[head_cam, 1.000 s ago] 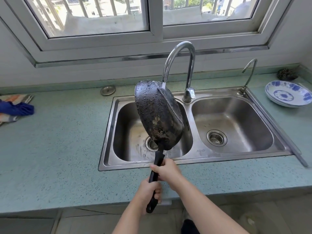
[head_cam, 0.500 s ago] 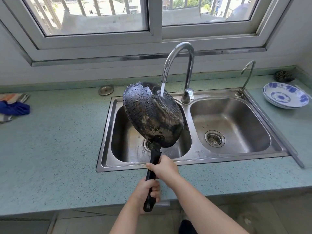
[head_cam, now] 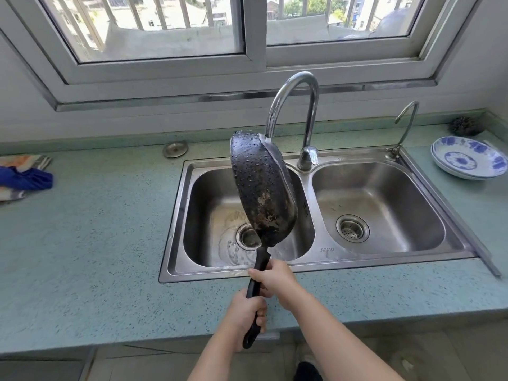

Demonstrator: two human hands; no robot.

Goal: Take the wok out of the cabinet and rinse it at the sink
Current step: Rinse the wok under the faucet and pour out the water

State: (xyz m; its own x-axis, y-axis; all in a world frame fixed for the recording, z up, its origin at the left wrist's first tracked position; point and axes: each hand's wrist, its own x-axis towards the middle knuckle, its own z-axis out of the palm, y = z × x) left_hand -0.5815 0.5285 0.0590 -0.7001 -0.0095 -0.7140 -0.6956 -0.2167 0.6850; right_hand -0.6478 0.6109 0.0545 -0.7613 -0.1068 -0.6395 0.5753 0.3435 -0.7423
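The black wok (head_cam: 261, 188) stands almost on edge over the left basin of the steel double sink (head_cam: 308, 266), its wet, beaded underside facing me and its inside turned right, away from view. Its top rim is right under the spout of the tall faucet (head_cam: 295, 105). Water lies around the left drain (head_cam: 248, 237). Both hands grip the wok's black handle (head_cam: 257, 287): my right hand (head_cam: 275, 279) higher up, near the sink's front rim, and my left hand (head_cam: 247, 309) lower down near the handle's end.
A blue-and-white plate (head_cam: 467, 160) and a dark scourer (head_cam: 466, 125) sit at the right of the green counter (head_cam: 96, 243). A small thin tap (head_cam: 406, 125) rises at the sink's back right corner. A blue cloth (head_cam: 26, 178) lies far left; a round metal cap (head_cam: 175, 149) sits behind the sink.
The wok has tipped from a broader, more face-on tilt half a second ago to nearly edge-on again. Both hands stay on the handle.
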